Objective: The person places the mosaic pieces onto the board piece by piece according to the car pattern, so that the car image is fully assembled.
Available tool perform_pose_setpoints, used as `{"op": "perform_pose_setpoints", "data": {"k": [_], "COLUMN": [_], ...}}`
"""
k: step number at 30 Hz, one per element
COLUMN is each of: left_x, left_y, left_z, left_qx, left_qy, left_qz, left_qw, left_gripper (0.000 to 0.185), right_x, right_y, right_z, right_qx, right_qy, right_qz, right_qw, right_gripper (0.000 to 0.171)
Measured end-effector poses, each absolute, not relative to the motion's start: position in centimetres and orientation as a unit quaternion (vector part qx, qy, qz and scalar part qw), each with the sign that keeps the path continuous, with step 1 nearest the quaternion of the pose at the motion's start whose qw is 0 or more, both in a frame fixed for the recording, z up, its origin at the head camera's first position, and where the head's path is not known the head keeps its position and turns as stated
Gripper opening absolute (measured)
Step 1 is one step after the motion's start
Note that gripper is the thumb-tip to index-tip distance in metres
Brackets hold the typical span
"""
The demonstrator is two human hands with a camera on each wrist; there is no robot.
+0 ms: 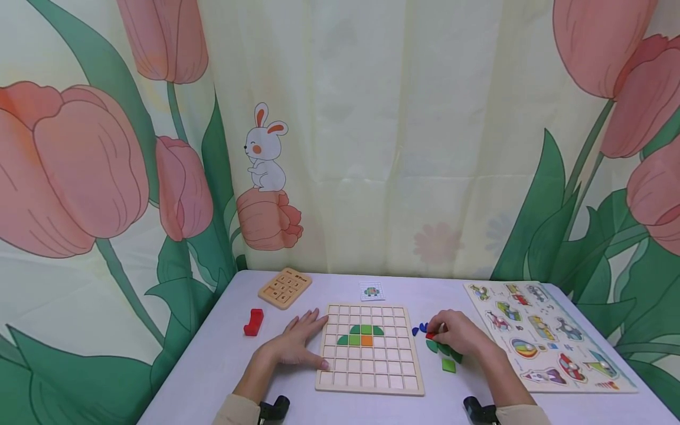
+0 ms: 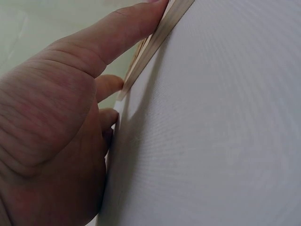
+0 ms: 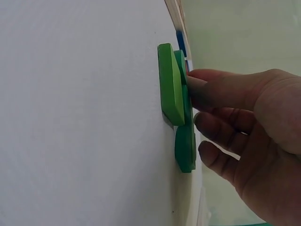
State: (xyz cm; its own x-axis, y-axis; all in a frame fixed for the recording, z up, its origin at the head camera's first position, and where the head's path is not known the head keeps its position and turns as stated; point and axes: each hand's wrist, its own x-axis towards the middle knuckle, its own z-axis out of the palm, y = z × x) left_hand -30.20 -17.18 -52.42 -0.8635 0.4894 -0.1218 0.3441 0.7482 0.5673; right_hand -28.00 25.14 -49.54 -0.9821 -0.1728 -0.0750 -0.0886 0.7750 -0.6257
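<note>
A wooden grid board (image 1: 372, 382) lies in front of me, with several green pieces (image 1: 366, 329) and one orange square (image 1: 366, 340) set in its cells. My left hand (image 1: 294, 343) rests at the board's left side, thumb and fingertips spread along the frame; the left wrist view shows the thumb (image 2: 127, 28) against the wooden edge. To the right of the board, my right hand (image 1: 457, 333) pinches a small red piece (image 1: 429, 336) at its fingertips. Dark green rounded pieces (image 3: 185, 148) and a light green square (image 1: 448, 366) lie beneath and beside that hand.
Blue pieces (image 1: 415, 332) lie between board and right hand. A pattern card (image 1: 372, 291) sits behind the board. At the left are a red block (image 1: 254, 322) and a wooden number board (image 1: 284, 288). A picture puzzle board (image 1: 542, 336) covers the table's right side.
</note>
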Motion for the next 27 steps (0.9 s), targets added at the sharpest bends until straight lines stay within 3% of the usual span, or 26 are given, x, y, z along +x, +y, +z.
{"op": "perform_pose_setpoints", "data": {"k": [18, 27], "left_x": [-30.10, -30.22], "left_y": [-17.13, -17.18], "left_z": [-52.55, -52.64], "left_qx": [0.223, 0.227], "left_qy": [0.927, 0.928], "left_qz": [0.273, 0.268], "left_qw": [0.130, 0.127], "left_gripper": [0.114, 0.114], "right_x": [-28.13, -28.17], "right_y": [24.70, 24.30], "right_z": [-49.85, -49.21], "right_qx": [-0.082, -0.104], "right_qy": [0.943, 0.928], "right_qz": [-0.318, -0.359], "right_qw": [0.056, 0.013], "right_gripper": [0.017, 0.011]}}
